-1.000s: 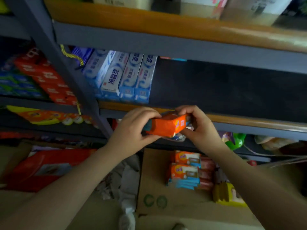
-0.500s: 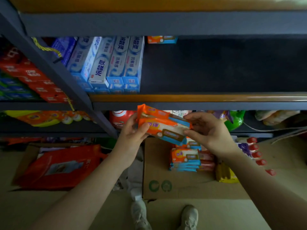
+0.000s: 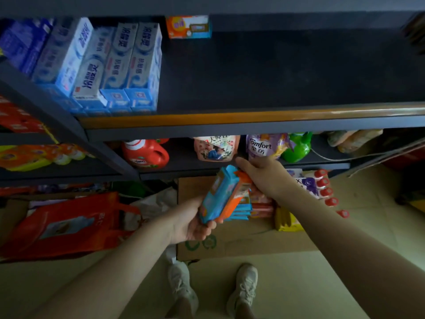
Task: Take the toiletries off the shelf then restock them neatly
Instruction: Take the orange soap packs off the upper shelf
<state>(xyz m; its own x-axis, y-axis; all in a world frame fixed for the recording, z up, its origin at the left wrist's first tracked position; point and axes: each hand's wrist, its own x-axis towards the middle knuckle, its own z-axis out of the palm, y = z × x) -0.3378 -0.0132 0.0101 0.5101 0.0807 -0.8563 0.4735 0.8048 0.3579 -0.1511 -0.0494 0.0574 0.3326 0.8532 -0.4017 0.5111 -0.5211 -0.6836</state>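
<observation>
Soap pack (image 3: 226, 194), orange/blue, is below the shelf (image 3: 253, 116) lip, in front of it, tilted w/ long axis running lower-left to upper-right. Left hand (image 3: 195, 224) cups its lower end, fingers curled round; right hand (image 3: 264, 173) pinches the top end. Both touching it. Bare shelf mat lies up and beyond, right of the toothpaste boxes (image 3: 119, 65); one matching pack (image 3: 188, 26) at the back.
</observation>
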